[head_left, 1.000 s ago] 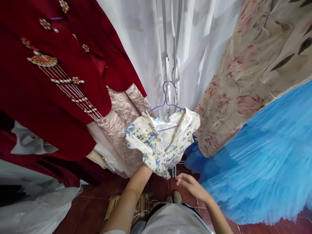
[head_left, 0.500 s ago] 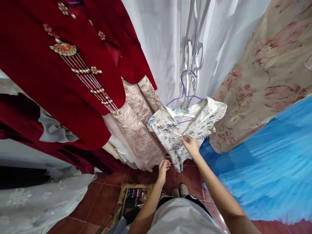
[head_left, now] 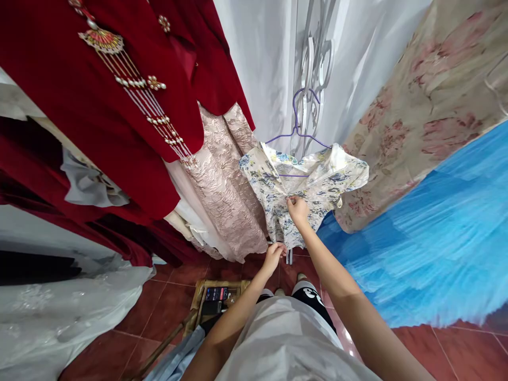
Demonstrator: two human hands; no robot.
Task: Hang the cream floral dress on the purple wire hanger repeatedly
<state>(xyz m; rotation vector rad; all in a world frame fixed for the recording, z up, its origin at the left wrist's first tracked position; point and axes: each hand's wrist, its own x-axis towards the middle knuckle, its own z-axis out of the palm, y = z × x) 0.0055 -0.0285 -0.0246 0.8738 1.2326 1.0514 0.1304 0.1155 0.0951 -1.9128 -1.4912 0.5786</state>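
Floral shirt (head_left: 319,191) lengthwise upright, collar (head_left: 338,157) uppermost; right grip (head_left: 298,209), pinch on its front; left grip (head_left: 274,256), unclear.

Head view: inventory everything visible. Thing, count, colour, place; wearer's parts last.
Floral shirt: 1, white with blue-yellow print, centre
Hanger: 1, purple, in the shirt
Scrollwork: count unclear, white, behind the hanger
Drapery: count unclear, white, top centre
Velvety garments: count unclear, dark red, left
Beaded tassel: 1, gold-white, on the red
Brocade garment: 1, pink, left of shirt
Flowered fabric: 1, beige-pink, upper right
Tulle: 1, blue, right
Pale garment: 1, white, lower left
Stand: 1, tan, on floor
Phone: 1, dark, on stand
Floor tiles: several, red, below
Left hand: 1, bare, at shirt hem
Right hand: 1, bare, pinching shirt front
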